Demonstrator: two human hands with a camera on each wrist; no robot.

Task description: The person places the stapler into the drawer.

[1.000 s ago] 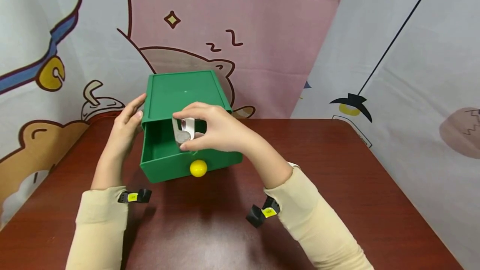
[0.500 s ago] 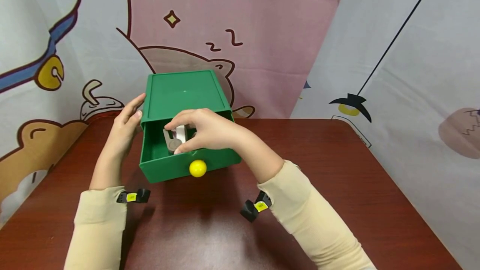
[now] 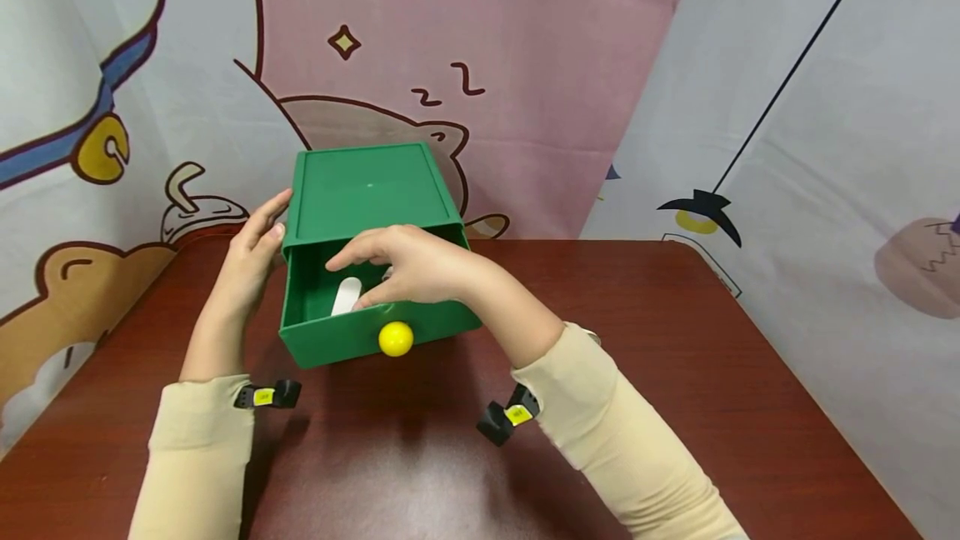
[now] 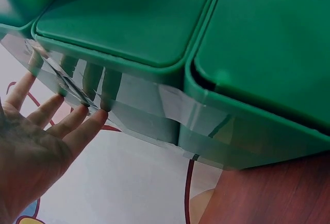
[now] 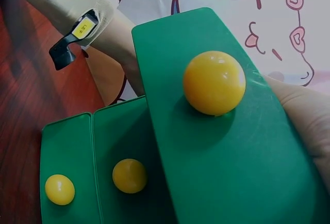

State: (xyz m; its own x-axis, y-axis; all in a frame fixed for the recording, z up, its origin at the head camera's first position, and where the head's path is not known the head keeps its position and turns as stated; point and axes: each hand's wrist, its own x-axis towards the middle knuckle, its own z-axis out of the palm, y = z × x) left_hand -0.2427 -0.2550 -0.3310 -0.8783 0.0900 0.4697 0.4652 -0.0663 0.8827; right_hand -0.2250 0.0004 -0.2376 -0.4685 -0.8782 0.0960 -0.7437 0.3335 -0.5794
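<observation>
A green drawer cabinet [image 3: 370, 190] stands on the table, its top drawer [image 3: 322, 346] pulled out with a yellow knob [image 3: 396, 339] on the front. Inside that drawer lies a small object [image 3: 347, 296], of which only a white, round-ended strip shows; its kind is unclear. My right hand [image 3: 427, 265] hovers over the drawer, thumb and forefinger spread, the thumb close to the white strip. With extended fingers, my left hand [image 4: 49, 136] touches the cabinet's side, where clear tape runs. The right wrist view has the drawer front [image 5: 227, 157] hiding most of my right hand.
Two lower drawers with yellow knobs [image 5: 130, 175] appear in the right wrist view. The brown table [image 3: 637, 407] extends to the right and in front of the cabinet. A patterned curtain [image 3: 540, 90] hangs behind it.
My right hand has lowered the grey-and-white object into the drawer and let go of it; the fingers have spread. The left hand stays at the cabinet's side.
</observation>
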